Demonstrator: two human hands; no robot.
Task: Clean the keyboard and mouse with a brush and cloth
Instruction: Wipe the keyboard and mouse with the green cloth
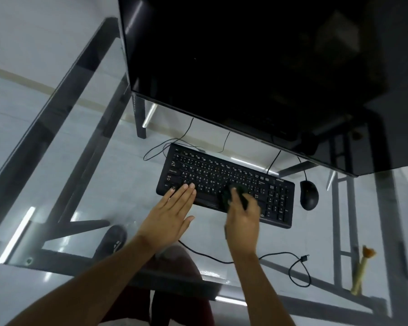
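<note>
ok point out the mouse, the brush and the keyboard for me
mouse (309, 195), head view, middle of its back
brush (360, 270), head view, middle of its pale handle
keyboard (212, 171), head view, letter keys left of centre

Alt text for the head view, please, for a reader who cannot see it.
On a glass desk, the right hand rubs a dark cloth over a black keyboard while the left hand rests flat on its near left edge. A black mouse lies right of it, below a dark monitor.

Dim, cool light overall, white strip glare streaking the clear glass desk top (64, 175), the big black monitor screen (245, 67) swallowing detail, wide-angle bending at the edges, and motion blur smearing the right hand (242, 215).
</note>
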